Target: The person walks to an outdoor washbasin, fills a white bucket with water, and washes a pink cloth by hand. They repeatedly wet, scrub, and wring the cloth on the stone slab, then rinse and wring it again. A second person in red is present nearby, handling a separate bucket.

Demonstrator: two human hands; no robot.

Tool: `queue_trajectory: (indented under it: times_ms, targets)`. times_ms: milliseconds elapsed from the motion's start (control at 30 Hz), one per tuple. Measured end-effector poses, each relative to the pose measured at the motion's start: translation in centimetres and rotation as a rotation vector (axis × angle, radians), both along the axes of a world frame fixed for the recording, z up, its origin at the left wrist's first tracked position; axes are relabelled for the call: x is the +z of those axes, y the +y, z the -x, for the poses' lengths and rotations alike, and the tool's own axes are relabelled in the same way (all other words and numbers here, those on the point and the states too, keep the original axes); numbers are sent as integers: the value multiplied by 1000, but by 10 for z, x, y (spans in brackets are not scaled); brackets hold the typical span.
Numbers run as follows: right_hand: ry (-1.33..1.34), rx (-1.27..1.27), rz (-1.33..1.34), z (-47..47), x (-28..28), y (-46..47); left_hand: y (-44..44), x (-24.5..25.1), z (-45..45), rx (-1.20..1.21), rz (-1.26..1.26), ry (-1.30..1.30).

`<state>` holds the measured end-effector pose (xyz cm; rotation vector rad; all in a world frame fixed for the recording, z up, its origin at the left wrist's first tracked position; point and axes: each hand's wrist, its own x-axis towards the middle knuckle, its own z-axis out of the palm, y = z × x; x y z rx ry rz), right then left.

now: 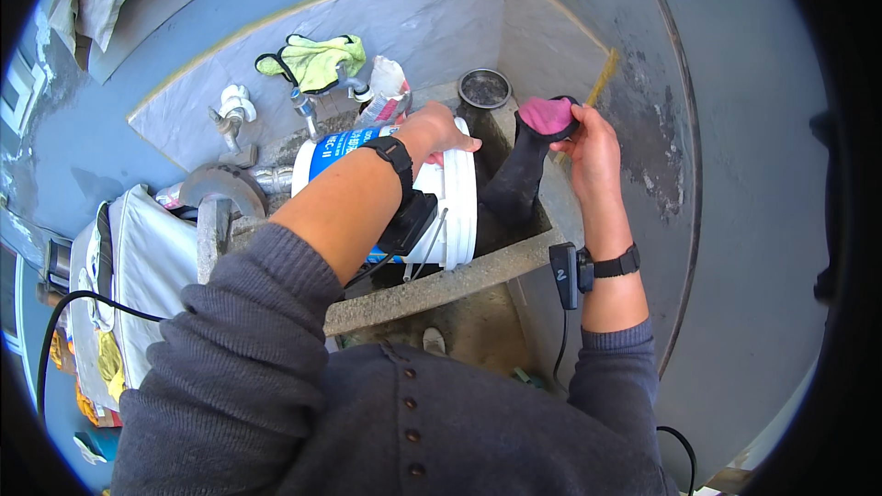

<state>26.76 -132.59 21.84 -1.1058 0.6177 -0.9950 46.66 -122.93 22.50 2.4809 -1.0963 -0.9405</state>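
Note:
A white plastic bucket (459,220) with a blue printed label lies tipped on its side over a concrete sink (441,282), rim towards the right. My left hand (441,134) grips the bucket near its rim, thumb along the edge. In my right hand (594,145) is the open cuff of a black sock-like item (513,176) with a pink lining. Its lower part hangs down into the sink beside the bucket's mouth. I cannot tell whether it is a sock, a boot or a glove. What the bucket holds is hidden.
Metal taps (303,110) stand behind the bucket, with a green cloth (317,58) and a torn plastic packet (388,93) near them. A round metal strainer (485,88) sits at the sink's back corner. Left are a curved grey piece (227,186) and a covered object (148,262).

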Motion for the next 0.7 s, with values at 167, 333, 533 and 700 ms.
queue_trajectory:
  times_ms: [167,333,533,700]
  targets:
    - [-41,-15,-28,12,-13,-7,-19,-15,-11,2,-64,12]
    - [-62,-21,-48,19,-16,-13,-25,-35,-26,2,-195,-36]
    - [-97,28,-30,18,-8,-16,-14,-65,-44,-72,-421,-175]
    - [-135,71,-31,12,1,-14,-8,-82,-56,-77,-478,-263]
